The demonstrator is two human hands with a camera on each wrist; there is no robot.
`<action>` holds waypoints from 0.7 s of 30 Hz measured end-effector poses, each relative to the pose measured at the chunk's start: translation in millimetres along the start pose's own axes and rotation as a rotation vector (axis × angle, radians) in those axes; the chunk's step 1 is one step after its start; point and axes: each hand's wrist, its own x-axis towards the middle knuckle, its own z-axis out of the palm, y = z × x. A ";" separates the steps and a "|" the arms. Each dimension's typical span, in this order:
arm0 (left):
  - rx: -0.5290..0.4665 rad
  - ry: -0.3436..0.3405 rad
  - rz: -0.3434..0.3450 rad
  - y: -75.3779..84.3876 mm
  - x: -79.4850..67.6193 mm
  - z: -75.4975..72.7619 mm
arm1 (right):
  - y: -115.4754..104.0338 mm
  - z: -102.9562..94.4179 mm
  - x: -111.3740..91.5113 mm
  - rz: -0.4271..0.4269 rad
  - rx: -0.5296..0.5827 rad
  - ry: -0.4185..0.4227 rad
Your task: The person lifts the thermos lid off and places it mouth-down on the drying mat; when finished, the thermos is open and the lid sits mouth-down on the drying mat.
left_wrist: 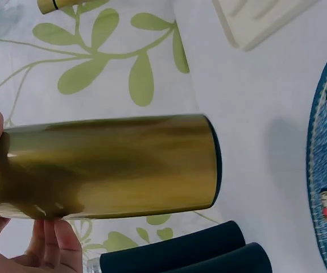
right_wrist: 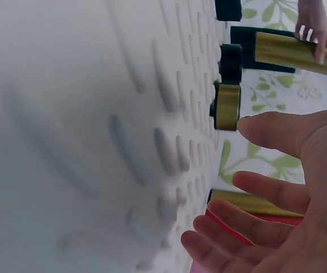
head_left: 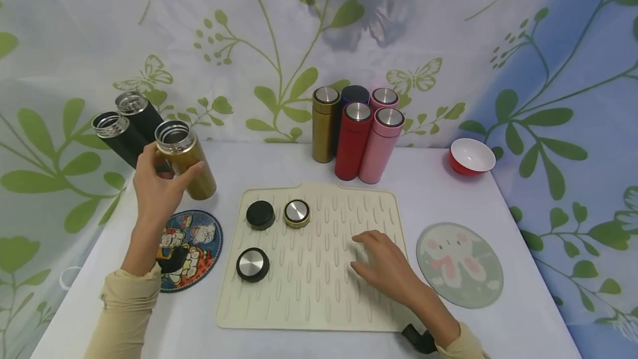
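My left hand (head_left: 158, 184) grips a gold thermos bottle (head_left: 196, 168) near its open steel mouth, thumb on one side and fingers on the other. In the left wrist view the gold bottle's (left_wrist: 123, 168) dark base shows, with a faint shadow on the table beyond it. Two lidless black bottles (head_left: 122, 140) stand just behind that hand. My right hand (head_left: 386, 267) is over the cream ridged mat (head_left: 319, 303), fingers spread, holding nothing. On the mat lie a gold-rimmed lid (head_left: 297, 213), a black lid (head_left: 260, 215) and a black lid with steel top (head_left: 252, 265).
Several lidded bottles, among them a red one (head_left: 353, 143) and a pink one (head_left: 381, 148), stand together behind the mat. A red bowl (head_left: 471, 157) sits at the back right. Round coasters, one blue (head_left: 191, 251) and one with a rabbit (head_left: 459, 265), flank the mat.
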 end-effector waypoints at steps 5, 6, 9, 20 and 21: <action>0.013 0.075 0.048 -11.5 24.6 6.3 | 4.2 -7.9 -33.0 0.042 -0.054 0.034; 0.008 0.096 0.057 -15.5 30.2 8.0 | 4.8 -9.3 -40.2 0.049 -0.071 0.040; -0.005 0.162 0.078 -26.3 47.3 12.9 | 6.5 -13.9 -61.1 0.061 -0.131 0.061; 0.044 0.257 -0.025 -46.0 80.7 28.4 | 6.8 -12.0 -94.6 0.084 -0.199 0.060; 0.052 0.254 -0.047 -46.6 82.3 30.1 | 6.9 -11.3 -95.1 0.084 -0.200 0.061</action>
